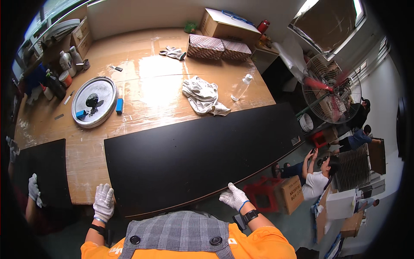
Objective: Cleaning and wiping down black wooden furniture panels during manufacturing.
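Note:
A long black panel (202, 151) lies across the front of the table, its near edge facing me. My left hand (104, 203), in a white knit glove, rests beside the panel's left front corner with its fingers stretched out. At the near edge, right of the panel's middle, is my right hand (234, 199), gloved too. Its thumb points up at the edge and its fingers spread to the left, grasping nothing. Beyond the panel lie a crumpled white cloth (202, 96) and a clear bottle (241, 87). A white round lid (77, 108) holds a dark puddle and a blue block (80, 114).
Another person's gloved hand (34, 190) is over a second black panel (47, 162) at left. Another blue block (119, 106) stands beside the lid. Boxes (206, 46), a glove (173, 53) and several bottles (67, 62) sit farther back. A fan (331, 89) and seated person (317, 183) are at right.

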Action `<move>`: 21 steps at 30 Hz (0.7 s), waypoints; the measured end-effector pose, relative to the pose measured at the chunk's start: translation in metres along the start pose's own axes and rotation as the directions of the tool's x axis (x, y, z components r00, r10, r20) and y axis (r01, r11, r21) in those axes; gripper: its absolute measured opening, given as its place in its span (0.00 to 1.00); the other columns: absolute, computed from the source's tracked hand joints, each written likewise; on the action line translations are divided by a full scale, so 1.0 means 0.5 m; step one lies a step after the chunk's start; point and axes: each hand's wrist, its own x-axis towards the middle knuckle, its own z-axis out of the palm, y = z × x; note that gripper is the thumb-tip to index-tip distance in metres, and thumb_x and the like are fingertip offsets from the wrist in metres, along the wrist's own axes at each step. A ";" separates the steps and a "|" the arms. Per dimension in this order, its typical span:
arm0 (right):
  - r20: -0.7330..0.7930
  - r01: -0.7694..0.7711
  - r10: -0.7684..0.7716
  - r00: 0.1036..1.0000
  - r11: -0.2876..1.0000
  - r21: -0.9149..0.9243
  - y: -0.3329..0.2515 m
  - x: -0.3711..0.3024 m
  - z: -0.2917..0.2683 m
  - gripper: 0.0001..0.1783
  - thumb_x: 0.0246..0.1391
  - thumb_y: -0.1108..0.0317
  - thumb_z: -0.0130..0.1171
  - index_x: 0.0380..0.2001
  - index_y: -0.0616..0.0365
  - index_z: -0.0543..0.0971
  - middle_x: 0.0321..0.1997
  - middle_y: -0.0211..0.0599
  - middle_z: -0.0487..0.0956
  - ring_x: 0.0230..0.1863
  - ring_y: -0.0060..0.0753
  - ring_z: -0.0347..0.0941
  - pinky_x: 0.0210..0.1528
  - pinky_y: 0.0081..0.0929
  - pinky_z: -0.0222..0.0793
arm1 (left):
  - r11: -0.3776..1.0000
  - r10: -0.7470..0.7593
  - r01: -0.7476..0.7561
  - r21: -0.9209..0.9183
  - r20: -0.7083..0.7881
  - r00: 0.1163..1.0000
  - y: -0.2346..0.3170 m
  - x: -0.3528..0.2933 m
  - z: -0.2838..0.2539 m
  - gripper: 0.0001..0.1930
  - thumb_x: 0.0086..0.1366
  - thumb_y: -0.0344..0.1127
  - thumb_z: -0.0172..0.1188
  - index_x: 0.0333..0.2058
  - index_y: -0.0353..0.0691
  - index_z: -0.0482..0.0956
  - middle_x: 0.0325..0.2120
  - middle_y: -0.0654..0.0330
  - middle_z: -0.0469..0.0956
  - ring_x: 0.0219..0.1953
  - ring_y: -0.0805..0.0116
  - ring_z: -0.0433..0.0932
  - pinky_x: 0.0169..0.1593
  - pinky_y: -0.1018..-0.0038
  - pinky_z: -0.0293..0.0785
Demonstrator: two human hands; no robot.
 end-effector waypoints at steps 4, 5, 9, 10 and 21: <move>0.222 0.008 -0.058 0.973 0.976 0.217 0.006 0.030 -0.010 0.29 0.63 0.55 0.49 0.58 0.66 0.62 0.63 0.64 0.61 0.64 0.64 0.57 0.63 0.56 0.58 | 0.998 -0.033 0.031 0.052 0.024 0.999 0.036 -0.007 -0.010 0.30 0.54 0.25 0.56 0.58 0.48 0.65 0.59 0.51 0.65 0.62 0.46 0.62 0.65 0.50 0.54; 0.235 -0.003 -0.048 0.971 0.977 0.211 0.002 0.028 -0.003 0.29 0.63 0.55 0.49 0.58 0.66 0.62 0.63 0.64 0.61 0.64 0.64 0.57 0.63 0.56 0.58 | 0.996 -0.048 0.044 0.081 0.040 0.998 0.043 -0.003 -0.015 0.31 0.54 0.25 0.56 0.59 0.49 0.65 0.60 0.52 0.65 0.62 0.46 0.62 0.65 0.49 0.54; 0.167 -0.013 -0.044 0.985 0.945 0.327 0.009 0.048 -0.016 0.22 0.63 0.56 0.50 0.52 0.60 0.66 0.57 0.58 0.69 0.56 0.61 0.67 0.52 0.53 0.69 | 0.998 0.006 -0.011 0.069 0.073 0.997 0.075 -0.006 -0.025 0.34 0.51 0.22 0.53 0.59 0.51 0.65 0.61 0.51 0.63 0.63 0.45 0.60 0.66 0.49 0.52; 0.165 -0.010 -0.045 0.985 0.950 0.313 0.008 0.061 -0.027 0.19 0.63 0.57 0.50 0.50 0.58 0.68 0.54 0.56 0.72 0.53 0.60 0.70 0.48 0.52 0.73 | 0.998 -0.027 0.021 0.059 0.099 0.995 0.082 -0.011 -0.026 0.36 0.49 0.21 0.53 0.59 0.52 0.65 0.61 0.51 0.63 0.64 0.45 0.59 0.67 0.49 0.50; 0.235 0.220 -0.259 0.937 0.959 0.178 -0.162 -0.231 0.078 0.13 0.58 0.60 0.57 0.44 0.51 0.72 0.36 0.50 0.74 0.31 0.46 0.76 0.27 0.36 0.80 | 0.939 -0.086 -0.013 -0.343 -0.269 0.959 0.070 0.102 -0.164 0.15 0.56 0.36 0.59 0.43 0.43 0.80 0.46 0.53 0.78 0.54 0.50 0.73 0.64 0.54 0.59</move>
